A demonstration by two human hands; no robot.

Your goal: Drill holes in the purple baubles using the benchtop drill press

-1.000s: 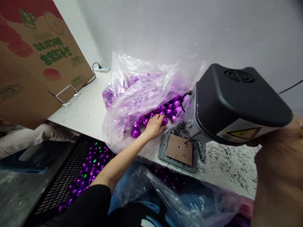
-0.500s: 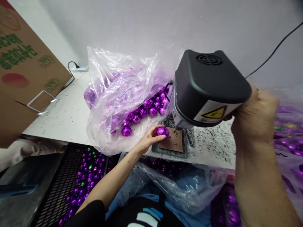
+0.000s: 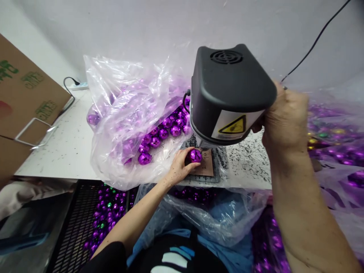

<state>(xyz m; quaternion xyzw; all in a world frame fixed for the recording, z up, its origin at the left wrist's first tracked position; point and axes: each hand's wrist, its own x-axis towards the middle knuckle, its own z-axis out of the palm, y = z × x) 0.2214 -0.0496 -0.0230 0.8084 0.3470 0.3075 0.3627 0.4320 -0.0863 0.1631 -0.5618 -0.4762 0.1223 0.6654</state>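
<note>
My left hand (image 3: 181, 166) has thumb and fingers round a shiny purple faceted ball (image 3: 196, 156) above a brown square board (image 3: 208, 165) on a dark base plate (image 3: 216, 174). My right hand (image 3: 287, 113) is closed on the far side of the black machine head (image 3: 231, 83), with most of its fingers hidden behind the housing. The machine's lower end is just above the ball. Left of the board, a clear plastic bag (image 3: 113, 151) lies open with several purple balls (image 3: 155, 142) at its mouth.
A cardboard box (image 3: 34, 94) stands at the left beside a power strip (image 3: 80, 86). Below the white table (image 3: 68, 151) is a black crate (image 3: 71, 227) with purple and green balls. More bagged balls (image 3: 341, 151) lie at the right. Dark flakes cover the table near the plate.
The whole view has shifted, with most things now further left. The ball sits deeper between my left thumb and fingers, closer under the machine head, and dark marks now show on it.
</note>
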